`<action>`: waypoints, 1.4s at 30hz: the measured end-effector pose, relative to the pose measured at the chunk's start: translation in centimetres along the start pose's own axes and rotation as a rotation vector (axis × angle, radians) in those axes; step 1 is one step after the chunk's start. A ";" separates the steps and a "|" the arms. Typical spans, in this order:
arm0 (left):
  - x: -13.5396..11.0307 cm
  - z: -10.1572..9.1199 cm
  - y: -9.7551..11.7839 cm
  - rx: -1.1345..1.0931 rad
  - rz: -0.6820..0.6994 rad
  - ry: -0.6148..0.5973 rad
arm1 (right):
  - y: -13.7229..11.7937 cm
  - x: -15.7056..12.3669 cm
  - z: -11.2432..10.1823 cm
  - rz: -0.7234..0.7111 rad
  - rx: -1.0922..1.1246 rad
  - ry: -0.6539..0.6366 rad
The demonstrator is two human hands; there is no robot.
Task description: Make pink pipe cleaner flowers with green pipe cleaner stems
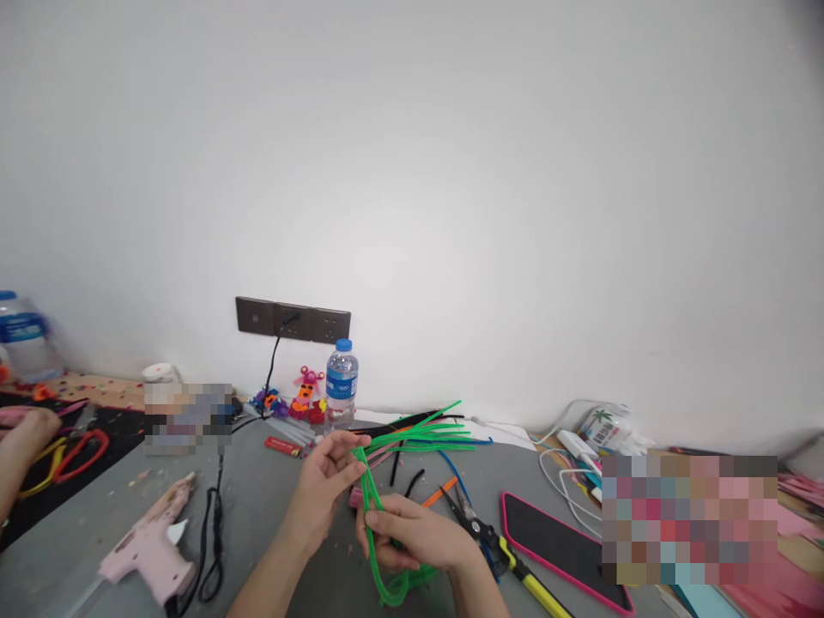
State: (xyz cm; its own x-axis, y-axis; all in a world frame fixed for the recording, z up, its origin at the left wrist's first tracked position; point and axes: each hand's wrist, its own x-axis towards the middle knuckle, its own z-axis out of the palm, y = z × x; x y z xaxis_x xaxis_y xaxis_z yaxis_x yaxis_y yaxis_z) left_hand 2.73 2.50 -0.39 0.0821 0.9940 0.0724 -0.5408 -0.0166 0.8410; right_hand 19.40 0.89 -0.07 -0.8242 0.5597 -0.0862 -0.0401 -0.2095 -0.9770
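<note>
Both my hands hold a bundle of green pipe cleaners (pixel 372 498) above the grey table (pixel 270 506). My left hand (pixel 328 481) pinches the bundle near its upper part, fingers closed on the stems. My right hand (pixel 412 534) is wrapped round the lower part, where the stems loop back at the bottom (pixel 396 588). More green, blue, black and orange pipe cleaners (pixel 425 439) lie fanned out on the table just behind my hands.
A pink glue gun (pixel 151 542) with its black cord lies at the left. A water bottle (pixel 341 384) and small craft figures (pixel 305 396) stand by the wall socket. Yellow-handled pliers (pixel 508 554) and a pink-cased phone (pixel 557 536) lie to the right. Another person's hand (pixel 22 442) is at far left.
</note>
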 end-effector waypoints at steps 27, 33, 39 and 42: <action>0.3 -0.2 0.6 -0.153 -0.021 0.073 | -0.8 -0.3 -0.3 -0.180 0.096 0.325; 1.3 -1.4 0.2 -0.446 -0.040 0.251 | 0.0 1.8 -0.8 -0.392 0.385 0.584; 1.1 -0.9 0.1 -0.431 -0.042 0.148 | 1.5 3.6 1.2 -0.440 0.114 0.528; 0.8 -0.2 -0.2 -0.296 -0.058 0.077 | 2.2 4.4 1.8 -0.509 0.155 0.574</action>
State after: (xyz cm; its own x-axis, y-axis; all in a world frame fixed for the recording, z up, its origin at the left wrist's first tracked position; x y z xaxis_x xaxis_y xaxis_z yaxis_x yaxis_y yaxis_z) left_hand 2.76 3.32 -0.59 0.0622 0.9978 -0.0220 -0.7585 0.0616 0.6487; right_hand 14.66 1.49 -2.24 -0.2636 0.9353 0.2360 -0.4481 0.0979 -0.8886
